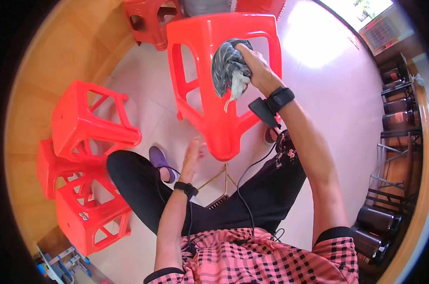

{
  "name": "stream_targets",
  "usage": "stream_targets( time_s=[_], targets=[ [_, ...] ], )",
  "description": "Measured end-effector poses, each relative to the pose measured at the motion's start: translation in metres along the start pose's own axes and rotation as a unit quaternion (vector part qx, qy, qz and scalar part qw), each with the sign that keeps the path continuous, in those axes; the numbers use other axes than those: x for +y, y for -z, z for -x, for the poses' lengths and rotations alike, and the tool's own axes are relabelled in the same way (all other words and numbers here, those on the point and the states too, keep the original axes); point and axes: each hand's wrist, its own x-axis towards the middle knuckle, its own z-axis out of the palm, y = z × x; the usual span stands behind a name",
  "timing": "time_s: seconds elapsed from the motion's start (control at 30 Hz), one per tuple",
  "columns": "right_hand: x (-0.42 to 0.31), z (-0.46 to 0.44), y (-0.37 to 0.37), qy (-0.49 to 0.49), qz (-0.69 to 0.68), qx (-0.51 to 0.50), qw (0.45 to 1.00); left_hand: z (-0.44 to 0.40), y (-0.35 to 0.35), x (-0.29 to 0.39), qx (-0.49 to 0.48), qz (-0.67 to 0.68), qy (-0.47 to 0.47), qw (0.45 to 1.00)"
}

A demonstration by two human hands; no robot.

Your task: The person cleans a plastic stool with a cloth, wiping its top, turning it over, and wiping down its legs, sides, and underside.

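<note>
A red plastic stool point(209, 61) is tipped in front of me, its legs pointing partly toward my body. My right hand point(256, 64) grips a grey patterned cloth point(228, 66) and presses it against the stool's side; a pale, frayed end of the cloth hangs down. Just left of the stool's nearest end is my left hand point(193, 156), slightly blurred, with its fingers loosely extended and nothing seen in them. It appears apart from the stool. Both wrists wear black straps with dark cables.
Several red stools stand at the left, one being a tilted stool point(89, 123) atop others. Another red stool point(150, 23) is at the back. Dark bottles point(377, 217) line a rack on the right. Below me is a low seat with metal legs point(225, 177).
</note>
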Motion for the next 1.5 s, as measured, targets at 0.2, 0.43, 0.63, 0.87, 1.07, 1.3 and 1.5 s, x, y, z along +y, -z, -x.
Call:
stream_targets(
  time_s=[0.2,0.43,0.63,0.87,1.07,1.3,1.5],
  targets=[
    [-0.051,-0.005,-0.032,-0.182,-0.071,0.076,0.978,0.004,-0.062,0.026,-0.13,0.162,0.126,0.97],
    [-0.047,-0.012,-0.032,-0.17,-0.017,0.023,0.985,0.03,-0.056,0.05,-0.118,0.136,0.047,0.983],
    [-0.053,0.007,-0.029,-0.176,-0.07,0.023,0.982,0.016,-0.022,0.036,-0.024,0.089,0.015,0.996],
    [-0.035,0.006,-0.003,-0.172,-0.102,0.053,0.978,-0.021,-0.029,0.096,0.164,-0.175,-0.25,0.938],
    [-0.035,0.008,0.009,-0.187,-0.101,0.06,0.975,-0.092,-0.112,0.275,0.167,-0.177,-0.447,0.861],
    [-0.031,-0.009,0.036,-0.185,-0.098,0.063,0.976,-0.103,-0.138,0.227,0.007,-0.051,-0.146,0.988],
    [-0.043,0.0,0.044,-0.191,-0.028,0.062,0.979,-0.092,-0.145,0.212,-0.215,0.082,-0.046,0.972]
  ],
)
